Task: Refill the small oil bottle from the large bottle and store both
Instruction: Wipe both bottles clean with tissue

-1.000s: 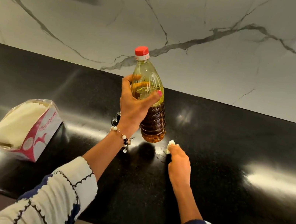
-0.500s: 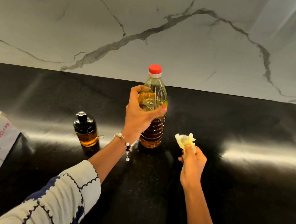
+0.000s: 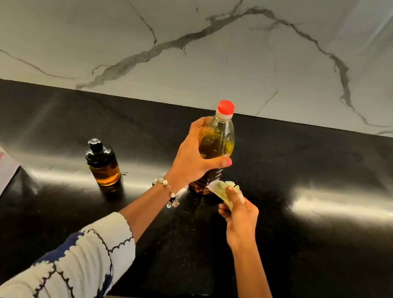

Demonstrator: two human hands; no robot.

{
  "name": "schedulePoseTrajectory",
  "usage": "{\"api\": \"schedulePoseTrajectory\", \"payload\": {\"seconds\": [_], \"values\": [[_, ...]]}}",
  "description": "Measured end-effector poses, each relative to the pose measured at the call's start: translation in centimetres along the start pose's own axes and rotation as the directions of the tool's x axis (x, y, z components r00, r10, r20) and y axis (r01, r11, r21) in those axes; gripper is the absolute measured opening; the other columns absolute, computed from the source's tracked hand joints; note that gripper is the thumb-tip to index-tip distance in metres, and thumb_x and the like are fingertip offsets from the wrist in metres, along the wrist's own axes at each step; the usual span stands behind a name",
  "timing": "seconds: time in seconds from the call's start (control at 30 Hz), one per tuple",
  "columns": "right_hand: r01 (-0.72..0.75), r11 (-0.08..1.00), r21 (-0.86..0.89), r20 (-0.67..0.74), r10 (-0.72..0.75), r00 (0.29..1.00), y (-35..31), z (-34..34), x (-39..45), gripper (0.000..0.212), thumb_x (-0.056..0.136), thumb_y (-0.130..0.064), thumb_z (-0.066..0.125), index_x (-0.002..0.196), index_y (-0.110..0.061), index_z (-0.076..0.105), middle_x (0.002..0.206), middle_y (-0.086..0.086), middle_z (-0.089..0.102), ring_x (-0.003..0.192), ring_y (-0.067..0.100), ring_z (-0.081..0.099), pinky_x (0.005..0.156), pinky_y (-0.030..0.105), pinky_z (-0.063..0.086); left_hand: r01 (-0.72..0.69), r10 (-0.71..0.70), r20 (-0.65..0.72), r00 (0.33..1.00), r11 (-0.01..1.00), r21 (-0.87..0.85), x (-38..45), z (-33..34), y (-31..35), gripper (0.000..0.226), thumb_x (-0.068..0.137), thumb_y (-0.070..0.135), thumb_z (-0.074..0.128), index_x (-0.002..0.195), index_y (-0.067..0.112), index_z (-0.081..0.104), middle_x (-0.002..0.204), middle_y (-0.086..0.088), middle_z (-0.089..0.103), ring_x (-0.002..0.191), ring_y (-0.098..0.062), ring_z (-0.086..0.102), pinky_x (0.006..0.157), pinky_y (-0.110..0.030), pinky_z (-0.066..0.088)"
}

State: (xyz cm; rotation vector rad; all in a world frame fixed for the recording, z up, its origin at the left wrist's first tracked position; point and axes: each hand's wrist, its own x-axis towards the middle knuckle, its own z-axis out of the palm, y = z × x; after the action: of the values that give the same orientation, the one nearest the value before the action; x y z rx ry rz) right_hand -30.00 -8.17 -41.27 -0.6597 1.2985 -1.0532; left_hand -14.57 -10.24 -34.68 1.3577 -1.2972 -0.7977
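A: Nearest the camera? Right hand [image 3: 238,211] pinching an oily tissue wad [image 3: 222,187] against the large oil bottle [image 3: 214,149], low on its side.
B: Left hand [image 3: 195,159] wraps the bottle's shoulder above, red cap [image 3: 225,109] on.
A: Small oil bottle [image 3: 103,163] stands left of that grip.
B: Should wipe downward while steadying the top.

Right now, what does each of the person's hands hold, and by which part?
The left hand grips the large oil bottle round its upper body, below the red cap. The right hand pinches a crumpled tissue by its lower end.
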Motion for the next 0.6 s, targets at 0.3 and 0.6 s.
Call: {"api": "schedulePoseTrajectory", "payload": {"seconds": [0.3,0.6], "values": [[-0.022,0.994,-0.11,0.44,0.069,0.895,1.8,9.5,-3.8,0.023,0.082,-0.009,0.069,0.099,0.006,0.065,0.085,0.015,0.068,0.074,0.021,0.066,0.061,0.029,0.053,0.005,0.036,-0.328,0.944,0.992,0.124,-4.6,-8.4,-0.9,0.029,0.082,0.015,0.074,0.11,0.019,0.065,0.089,0.002,0.071,0.07,-0.012,0.067,0.065,-0.023,0.056],[0.305,0.924,-0.231,0.326,-0.222,0.919,0.7,20.6,-5.2,0.019,0.073,0.005,0.068,0.072,-0.014,0.067,0.079,0.01,0.07,0.078,0.029,0.068,0.067,0.041,0.057,0.033,0.115,-0.601,0.791,0.973,0.23,-7.4,-20.9,-2.1,0.009,0.086,0.016,0.07,0.095,0.017,0.07,0.075,0.006,0.069,0.065,-0.006,0.064,0.06,-0.021,0.053]]}}
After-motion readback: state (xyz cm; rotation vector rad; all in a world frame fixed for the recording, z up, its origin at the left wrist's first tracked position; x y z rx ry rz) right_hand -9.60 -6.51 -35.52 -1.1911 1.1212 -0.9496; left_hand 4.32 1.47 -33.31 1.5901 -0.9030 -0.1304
